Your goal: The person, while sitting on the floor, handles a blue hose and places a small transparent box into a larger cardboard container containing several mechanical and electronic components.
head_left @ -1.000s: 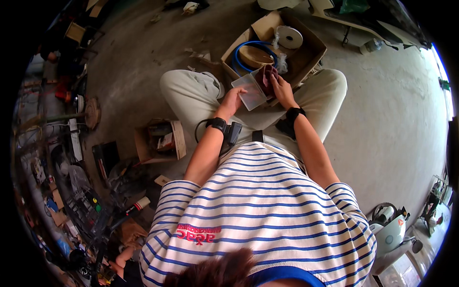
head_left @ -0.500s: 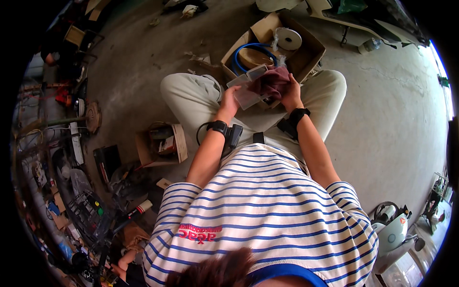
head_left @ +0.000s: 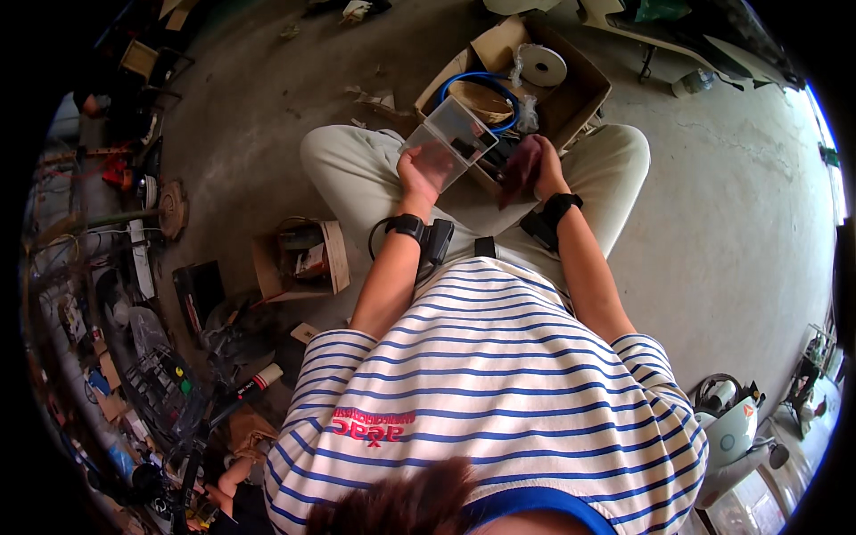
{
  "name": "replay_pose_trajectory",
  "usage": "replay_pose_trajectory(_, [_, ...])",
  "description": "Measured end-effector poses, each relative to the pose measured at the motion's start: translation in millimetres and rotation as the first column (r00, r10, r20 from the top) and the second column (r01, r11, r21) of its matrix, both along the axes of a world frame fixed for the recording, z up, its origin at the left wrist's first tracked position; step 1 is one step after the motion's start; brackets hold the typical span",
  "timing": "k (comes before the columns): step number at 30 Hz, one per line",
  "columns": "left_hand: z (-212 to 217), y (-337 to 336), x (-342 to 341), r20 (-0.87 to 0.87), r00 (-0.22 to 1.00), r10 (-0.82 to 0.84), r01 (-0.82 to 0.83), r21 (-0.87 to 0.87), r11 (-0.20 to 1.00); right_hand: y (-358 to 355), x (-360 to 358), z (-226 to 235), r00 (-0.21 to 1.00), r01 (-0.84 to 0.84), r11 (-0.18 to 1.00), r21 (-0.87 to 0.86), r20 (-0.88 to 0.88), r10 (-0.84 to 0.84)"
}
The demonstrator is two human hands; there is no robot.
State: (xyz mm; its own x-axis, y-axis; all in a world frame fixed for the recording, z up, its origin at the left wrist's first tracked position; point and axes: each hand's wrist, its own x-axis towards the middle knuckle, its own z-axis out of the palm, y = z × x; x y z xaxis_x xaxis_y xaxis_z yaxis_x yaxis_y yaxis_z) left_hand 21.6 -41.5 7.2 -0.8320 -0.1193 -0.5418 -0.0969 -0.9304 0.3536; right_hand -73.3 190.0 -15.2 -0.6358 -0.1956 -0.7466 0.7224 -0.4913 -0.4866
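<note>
My left hand [head_left: 420,176] holds a clear plastic case [head_left: 460,127], tilted, with its lid swung up. The case is see-through, and a small dark item seems to show in or behind it. In my right hand [head_left: 547,168] is a bunched dark-red cloth [head_left: 520,171], its lower end hanging between my knees. Cloth and case are apart. Just beyond both hands stands an open cardboard box [head_left: 578,100]. Inside it lie a coiled blue hose [head_left: 443,86], a white reel [head_left: 541,67] and a crumpled piece of clear plastic [head_left: 527,114].
A smaller carton [head_left: 335,257] with mixed items sits on the floor left of my knee. Clutter and a dark bicycle-like frame [head_left: 160,379] crowd the far left. At lower right is a white scooter [head_left: 733,437]. Another person's arm [head_left: 234,481] shows at lower left.
The red cloth has come away from the clear case, moving right with my right hand. My left hand has turned the case more upright.
</note>
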Motion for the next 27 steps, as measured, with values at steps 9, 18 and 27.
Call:
replay_pose_trajectory(9, [-10.6,-1.4,-4.8,0.050,0.998,-0.029,0.036,-0.145,0.989,-25.1,26.1,78.1,0.885,-0.445,0.848,-0.286,-0.282,0.370])
replay_pose_trajectory(18, [-33.3,7.8,-4.7,0.187,0.952,-0.242,0.301,-0.424,0.854,-25.0,21.2,22.6,0.548,-0.351,0.573,0.741,-0.334,0.767])
replay_pose_trajectory(27, [-6.6,12.7,-3.0,0.245,0.966,-0.086,0.192,-0.450,0.872,-21.6,16.8,25.4,0.673,-0.047,0.648,0.760,-0.456,0.582])
